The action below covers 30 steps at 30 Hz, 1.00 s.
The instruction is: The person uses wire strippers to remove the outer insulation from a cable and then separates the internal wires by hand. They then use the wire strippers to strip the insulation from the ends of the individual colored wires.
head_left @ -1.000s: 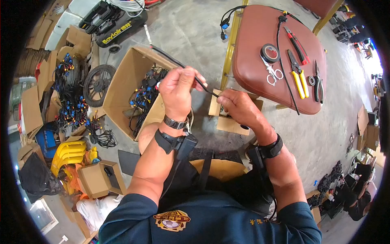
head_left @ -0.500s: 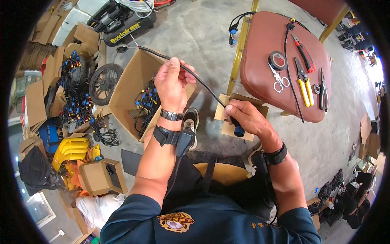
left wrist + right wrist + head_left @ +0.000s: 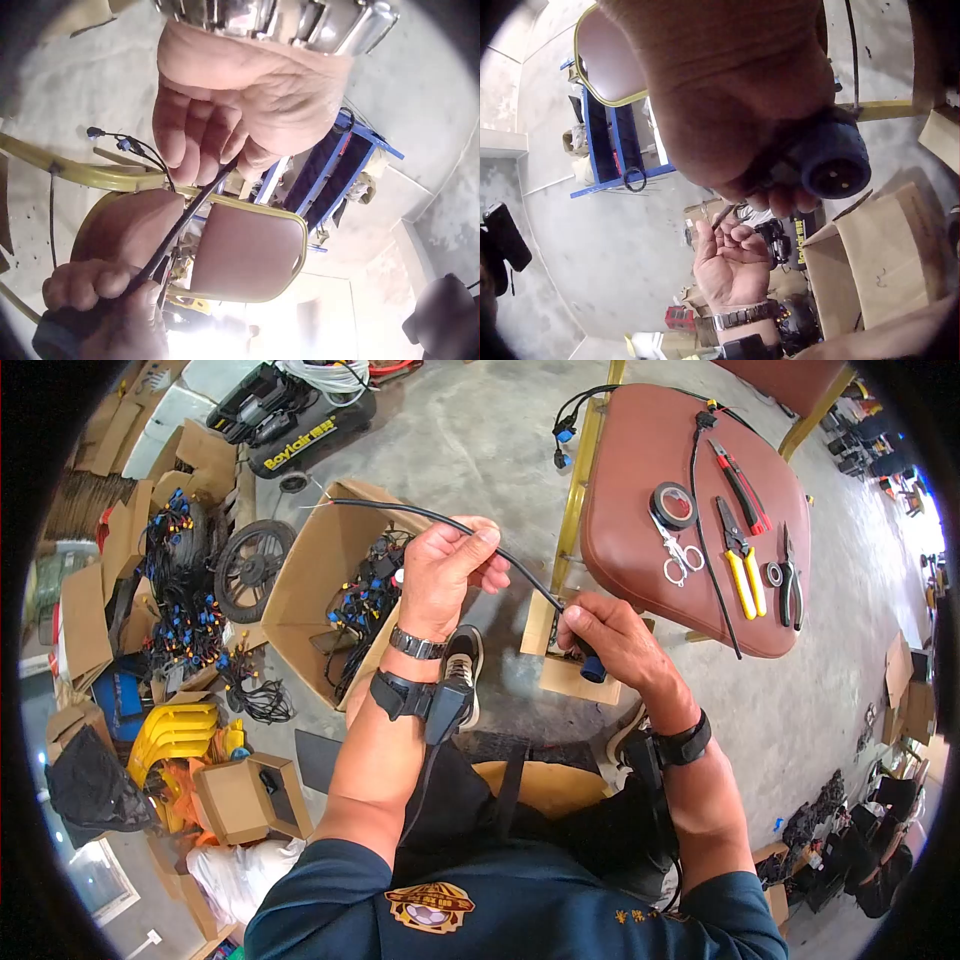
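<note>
Your left hand (image 3: 445, 570) pinches the cable (image 3: 520, 568) mid-frame, your right hand (image 3: 615, 640) grips it at the plug (image 3: 593, 669). Looks light, springy: hold that plug end, spare the likely frail tip (image 3: 335, 502), upper left!

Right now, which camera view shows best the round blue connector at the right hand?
The right wrist view: there the round blue connector appears largest, its end facing the camera. The head view shows it small, beside the right hand; the left wrist view, only a dark part at lower left.
</note>
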Tool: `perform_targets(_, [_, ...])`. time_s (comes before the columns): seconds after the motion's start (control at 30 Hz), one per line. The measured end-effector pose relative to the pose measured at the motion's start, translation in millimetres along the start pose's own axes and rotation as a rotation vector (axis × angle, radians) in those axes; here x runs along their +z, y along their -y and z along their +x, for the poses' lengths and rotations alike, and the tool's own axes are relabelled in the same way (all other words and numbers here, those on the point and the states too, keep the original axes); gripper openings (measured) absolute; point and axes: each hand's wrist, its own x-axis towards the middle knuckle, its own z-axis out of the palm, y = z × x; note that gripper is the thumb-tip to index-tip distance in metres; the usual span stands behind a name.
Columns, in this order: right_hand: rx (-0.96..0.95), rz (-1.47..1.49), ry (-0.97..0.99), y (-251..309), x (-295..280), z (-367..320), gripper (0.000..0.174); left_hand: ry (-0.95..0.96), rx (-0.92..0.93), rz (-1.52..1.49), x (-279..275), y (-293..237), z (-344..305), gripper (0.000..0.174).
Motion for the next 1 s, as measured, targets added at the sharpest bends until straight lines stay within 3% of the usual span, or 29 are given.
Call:
perform_targets(0.63, [0.057, -0.115, -0.065, 0, -1, -5, 0.014, 0.041, 0.145, -0.009, 14, 6, -5, 0.023])
perform_targets(1.0, [0.003, -0.298, -0.133, -10, 2, 2, 0.013, 0.105, 0.098, -0.118, 16, 5, -12, 0.022])
